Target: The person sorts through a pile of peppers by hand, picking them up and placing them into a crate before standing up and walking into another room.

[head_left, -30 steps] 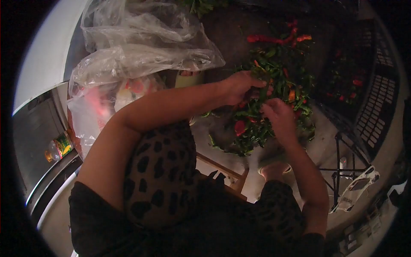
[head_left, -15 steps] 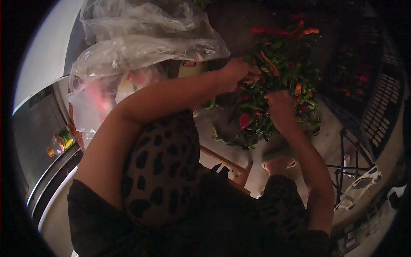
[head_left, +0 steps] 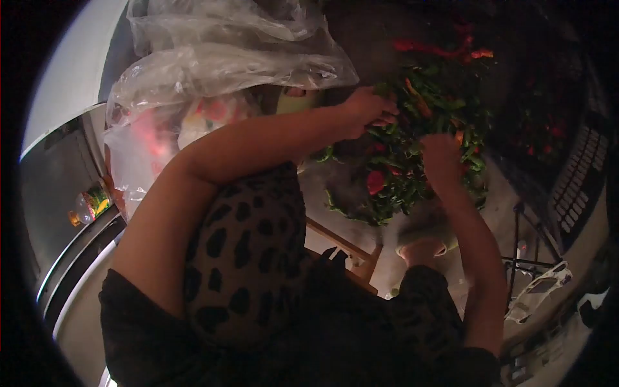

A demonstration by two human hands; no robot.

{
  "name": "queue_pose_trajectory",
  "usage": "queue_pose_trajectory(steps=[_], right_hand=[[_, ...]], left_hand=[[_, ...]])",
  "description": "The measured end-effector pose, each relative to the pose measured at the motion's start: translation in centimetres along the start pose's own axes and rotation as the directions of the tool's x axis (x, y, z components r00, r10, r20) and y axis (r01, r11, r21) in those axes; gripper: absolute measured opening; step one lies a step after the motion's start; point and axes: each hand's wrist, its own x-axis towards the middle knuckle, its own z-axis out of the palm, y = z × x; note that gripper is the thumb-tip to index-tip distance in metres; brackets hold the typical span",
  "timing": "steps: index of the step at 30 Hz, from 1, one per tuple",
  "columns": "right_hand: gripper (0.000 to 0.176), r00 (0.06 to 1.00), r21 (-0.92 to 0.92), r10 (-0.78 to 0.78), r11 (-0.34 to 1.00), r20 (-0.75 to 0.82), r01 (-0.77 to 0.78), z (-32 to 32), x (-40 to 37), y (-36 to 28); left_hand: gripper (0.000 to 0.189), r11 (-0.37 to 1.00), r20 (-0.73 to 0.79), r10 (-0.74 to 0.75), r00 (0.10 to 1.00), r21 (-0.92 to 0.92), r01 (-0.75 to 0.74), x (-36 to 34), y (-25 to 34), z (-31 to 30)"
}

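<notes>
A heap of long green pieces (head_left: 403, 187), mixed with red and orange ones, lies on the floor in front of me; they look like chili peppers, though the light is dim. My left hand (head_left: 371, 113) is at the heap's left edge with its fingers curled; what they hold, if anything, is too small to make out. Over the right part of the heap, my right hand (head_left: 443, 158) is closed, its fingertips pointing down and partly hidden. A round red piece (head_left: 375, 182) lies between and below the hands. Long red pieces (head_left: 419, 46) lie at the far side.
Clear plastic bags (head_left: 232, 68) spread at the upper left, near my foot. At the right, a dark slotted crate (head_left: 577, 187) leans by a thin black metal stand (head_left: 516, 258). A wooden frame (head_left: 342, 238) is beneath me. A bottle (head_left: 90, 206) lies far left.
Both hands have shifted slightly right in the picture, as has the whole scene around the heap. The right hand stays closed and the left fingers stay curled.
</notes>
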Motion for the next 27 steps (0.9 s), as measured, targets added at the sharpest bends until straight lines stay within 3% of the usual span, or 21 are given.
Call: queue_pose_trajectory(steps=[2,3,5,8,11,14,17,20,23,26,27], right_hand=[[0.017,0.941,0.434,0.329,0.861,-0.078,-0.265,-0.8,-1.0,0.9],[0.017,0.909,0.632,0.417,0.704,-0.001,-0.323,-1.3,-1.1,0.7],[0.017,0.832,0.889,0.516,0.255,0.206,-0.379,-2.4,-1.1,-0.1],[0.016,0.798,0.885,0.382,-0.208,0.466,-0.417,-3.0,-1.3,-0.6],[0.018,0.876,0.812,0.153,-0.474,0.457,-0.341,-1.9,-1.5,-0.4],[0.018,0.873,0.677,0.042,-0.65,0.486,-0.345,-2.6,-1.5,-1.1],[0.018,0.856,0.686,0.056,-0.627,0.513,-0.37,-2.6,-1.4,-0.9],[0.019,0.864,0.935,0.356,-0.147,0.356,-0.324,-3.4,-0.9,-1.7],[0.021,0.867,0.977,0.499,0.184,0.001,-0.107,-6.2,-0.1,-3.6],[0.019,0.927,0.826,0.375,0.532,-0.034,-0.185,-6.9,0.1,-3.1],[0.018,0.935,0.788,0.353,0.584,-0.029,-0.196,-7.0,0.3,-2.8]], left_hand=[[0.007,0.998,0.044,0.001,0.999,0.057,-0.003,-0.1,0.3,0.2],[0.01,0.991,0.069,-0.026,0.997,0.132,0.017,-0.2,0.4,0.3],[0.02,0.957,0.107,-0.09,0.99,0.286,0.056,-0.7,0.9,0.5],[0.026,0.911,0.119,-0.144,0.982,0.403,0.085,-1.9,1.2,1.5],[0.032,0.94,0.18,-0.167,0.969,0.326,0.101,-1.7,0.3,2.2],[0.036,0.957,0.285,-0.171,0.943,0.276,0.09,-1.9,0.5,2.2],[0.031,0.945,0.3,-0.172,0.938,0.32,0.071,-1.5,0.4,2.2],[0.037,0.921,0.315,-0.139,0.939,0.39,0.006,-1.5,0.3,2.0],[0.035,0.936,0.313,-0.077,0.947,0.349,-0.039,-1.9,0.2,2.3],[0.033,0.921,0.288,-0.116,0.951,0.389,-0.005,-2.2,0.3,2.6],[0.032,0.899,0.305,-0.085,0.948,0.433,-0.059,-2.3,0.4,2.5]])
